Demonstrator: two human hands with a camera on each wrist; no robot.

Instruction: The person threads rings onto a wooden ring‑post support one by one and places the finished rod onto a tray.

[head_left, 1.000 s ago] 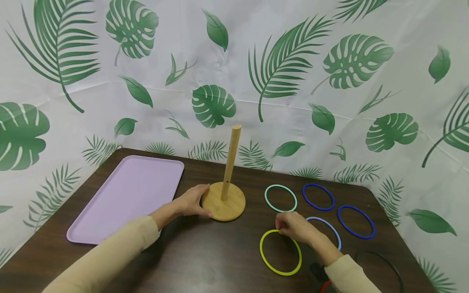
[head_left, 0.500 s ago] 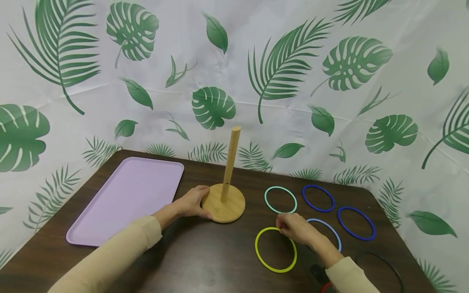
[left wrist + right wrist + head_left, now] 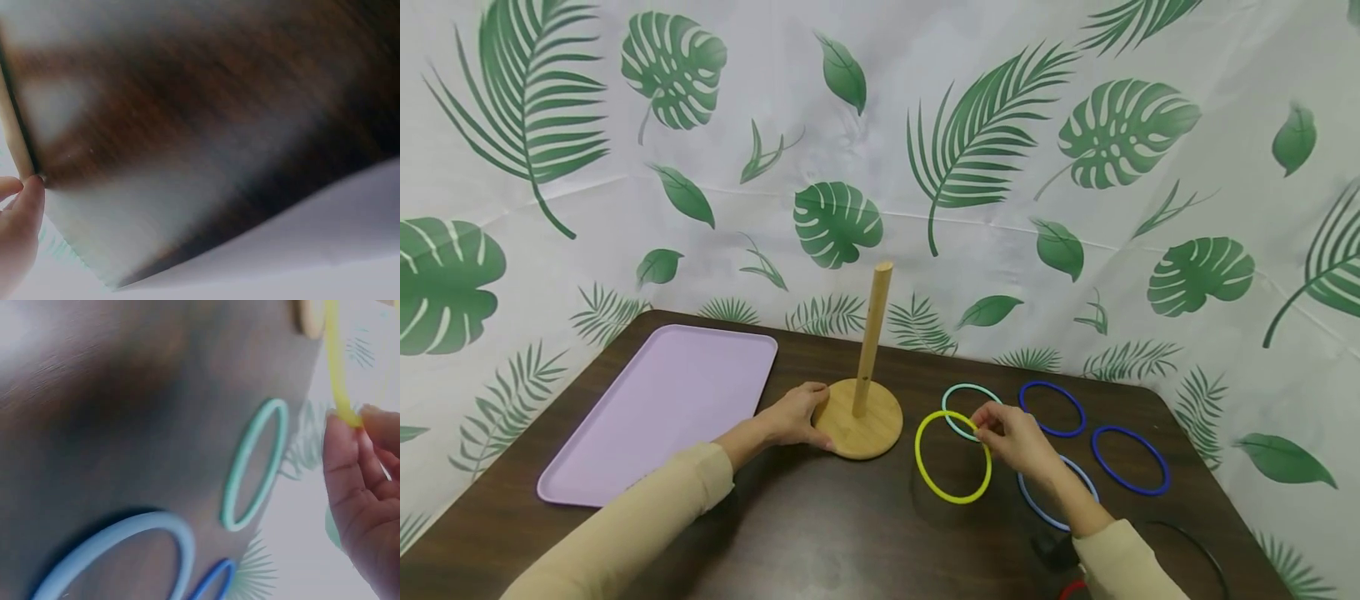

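Observation:
My right hand (image 3: 1013, 437) pinches a yellow ring (image 3: 958, 501) by its upper right edge. The ring hangs tilted up in the air, overlapping the teal ring in the head view. In the right wrist view, thumb and fingertips meet on the yellow ring (image 3: 339, 394). My left hand (image 3: 792, 417) grips the left edge of the round base of a wooden peg stand (image 3: 868, 342), thumb at the front and fingers behind. The left wrist view shows the fingertips right at the edge of the base (image 3: 15, 134). The stand's peg is upright and bare.
A lilac tray (image 3: 692, 375) lies at the left. On the right lie a teal ring (image 3: 972, 386), two dark blue rings (image 3: 1052, 384) and a light blue ring (image 3: 1033, 508). A thin black curve (image 3: 1210, 557) and a red piece (image 3: 1072, 588) show near the front right.
The right hand has lifted the yellow ring off the table, moving it up and slightly left in the view. The left hand stays on the stand's base.

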